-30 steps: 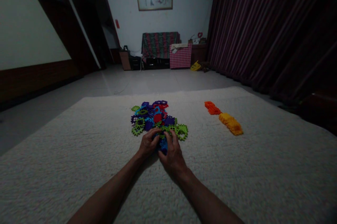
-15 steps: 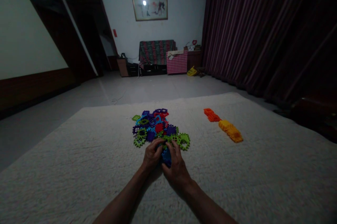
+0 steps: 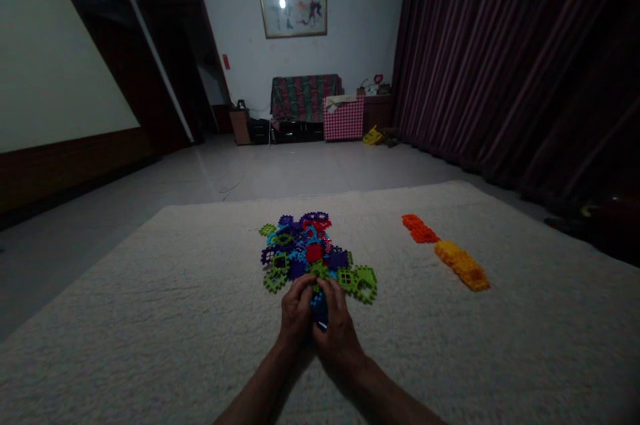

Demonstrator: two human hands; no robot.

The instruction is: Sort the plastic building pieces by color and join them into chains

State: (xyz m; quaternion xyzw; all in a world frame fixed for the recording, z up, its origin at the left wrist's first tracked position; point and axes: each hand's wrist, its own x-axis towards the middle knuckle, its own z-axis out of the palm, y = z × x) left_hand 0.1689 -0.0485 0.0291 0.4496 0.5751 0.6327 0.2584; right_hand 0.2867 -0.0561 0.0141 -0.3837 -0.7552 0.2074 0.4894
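Well in from the far edge of the cream mat [image 3: 200, 318], my left grip [image 3: 296, 308] and right grip [image 3: 340, 328] are clamped around blue toothed tiles [image 3: 319, 306], seemingly aligning them, which next calls for even pressure.

Both hands are at it, the left hand [image 3: 295, 310] and the right hand [image 3: 341, 326] wrapped around blue pieces [image 3: 319, 309], and those fingers hide so much that nobody can count them! The forearms [image 3: 259, 382] run out of view at the bottom, and so does the near edge of the mat [image 3: 150, 292]. Toward its far edge, the heap of toothed pieces [image 3: 313, 252] buries its own lower layers. Over by the far right corner, layers in the orange stack [image 3: 420, 229] and yellow stack [image 3: 461, 265] are too small to number. Beyond the right edge, a dark shape [image 3: 603, 228] melts into shadow.
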